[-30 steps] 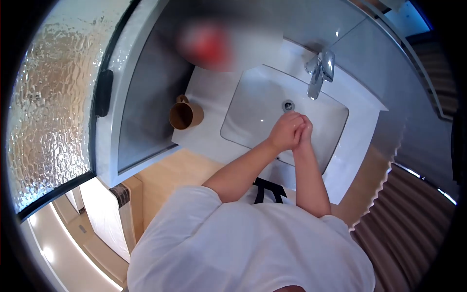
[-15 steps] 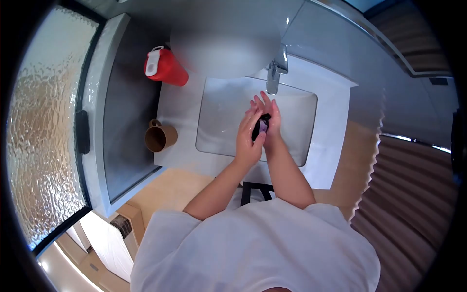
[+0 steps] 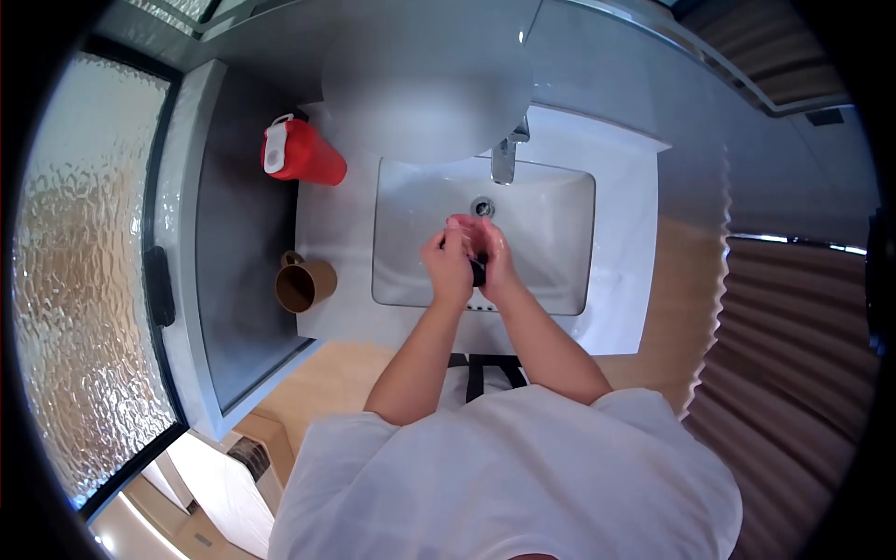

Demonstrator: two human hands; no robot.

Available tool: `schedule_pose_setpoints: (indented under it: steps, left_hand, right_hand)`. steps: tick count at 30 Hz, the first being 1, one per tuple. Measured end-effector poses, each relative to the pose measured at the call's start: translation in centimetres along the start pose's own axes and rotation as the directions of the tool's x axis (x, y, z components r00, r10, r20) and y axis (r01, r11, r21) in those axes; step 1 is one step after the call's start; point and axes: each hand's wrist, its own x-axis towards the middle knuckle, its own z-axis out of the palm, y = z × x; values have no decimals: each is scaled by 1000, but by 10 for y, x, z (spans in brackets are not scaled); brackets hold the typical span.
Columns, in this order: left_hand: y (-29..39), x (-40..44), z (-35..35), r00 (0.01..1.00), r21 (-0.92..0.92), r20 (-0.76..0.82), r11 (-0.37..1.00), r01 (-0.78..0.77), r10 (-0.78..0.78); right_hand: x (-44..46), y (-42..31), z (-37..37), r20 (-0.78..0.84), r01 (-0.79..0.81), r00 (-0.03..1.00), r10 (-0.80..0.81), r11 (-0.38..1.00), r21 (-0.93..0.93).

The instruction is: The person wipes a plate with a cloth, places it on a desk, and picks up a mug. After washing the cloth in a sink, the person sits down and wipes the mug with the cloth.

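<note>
Both my hands are cupped together over the white sink basin (image 3: 551, 219), close to its front edge. My left hand (image 3: 449, 267) and my right hand (image 3: 501, 266) curl around a small black object (image 3: 479, 273). Only a dark patch of it shows between my palms, so its kind cannot be made out. The skin of my fingers looks wet and shiny. Just beyond my fingertips is the round metal drain (image 3: 483, 206), and the chrome faucet (image 3: 504, 161) stands behind it.
On the counter (image 3: 621, 252) left of the basin are a red bottle with a white lid (image 3: 313, 154) and a brown mug (image 3: 308, 284). A blurred pale round shape (image 3: 425, 93) hangs over the back. Textured glass (image 3: 98, 252) is at far left, a brown pleated curtain (image 3: 793, 327) at right.
My hands have come back toward me, away from the faucet, bringing the black object along. They are cupped more closely, hiding its purple-grey part. The drain has come into view.
</note>
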Motion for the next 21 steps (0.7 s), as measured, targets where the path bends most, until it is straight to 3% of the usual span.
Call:
schedule_pose_setpoints:
  steps: [2, 3, 5, 6, 8, 9, 10, 13, 15, 16, 18, 19, 21]
  left_hand:
    - [-6, 11, -8, 990, -264, 115, 959, 104, -76]
    - [-5, 12, -7, 990, -257, 122, 961, 106, -77]
    - [-3, 9, -6, 926, -410, 377, 898, 158, 10]
    - [-3, 5, -3, 925, -405, 379, 900, 160, 6]
    - [2, -1, 7, 981, -231, 133, 967, -108, 142]
    - [3, -8, 7, 990, -165, 75, 980, -109, 123]
    - [3, -20, 9, 972, -32, 63, 974, -226, 227]
    - [4, -47, 21, 875, -95, 174, 892, -441, 451]
    - [-3, -37, 21, 959, -151, 167, 967, -207, 231]
    - [-10, -30, 22, 978, -182, 171, 980, -85, 116]
    - [-17, -11, 19, 980, -230, 180, 972, -45, 88]
    - [-20, -6, 20, 980, -230, 181, 972, -44, 87]
    - [-20, -1, 20, 999, -219, 27, 976, -14, 20]
  right_hand:
    - [-2, -17, 13, 46, -44, 998, 37, 988, 151]
    - [5, -15, 11, 41, -39, 999, 32, 987, 158]
    - [16, -5, 2, -122, 19, 993, 3, 984, 178]
    - [13, -3, 1, -125, 19, 992, 4, 983, 184]
    - [13, -2, 5, 2, 34, 999, -34, 992, 124]
    - [12, -1, 3, -20, 28, 999, -27, 998, 56]
    - [15, -2, 2, -88, 36, 996, -31, 997, 67]
    - [21, -7, -12, -52, 56, 997, -54, 998, 42]
    - [21, 2, -15, 63, 132, 989, -131, 991, -12]
    - [9, -7, -1, 76, 94, 992, -96, 995, 32]
    - [-8, -18, 11, 87, 56, 994, -63, 996, 74]
    - [-12, -20, 8, 112, 57, 992, -57, 998, -4]
    - [-21, -23, 16, 104, 34, 994, -28, 998, -56]
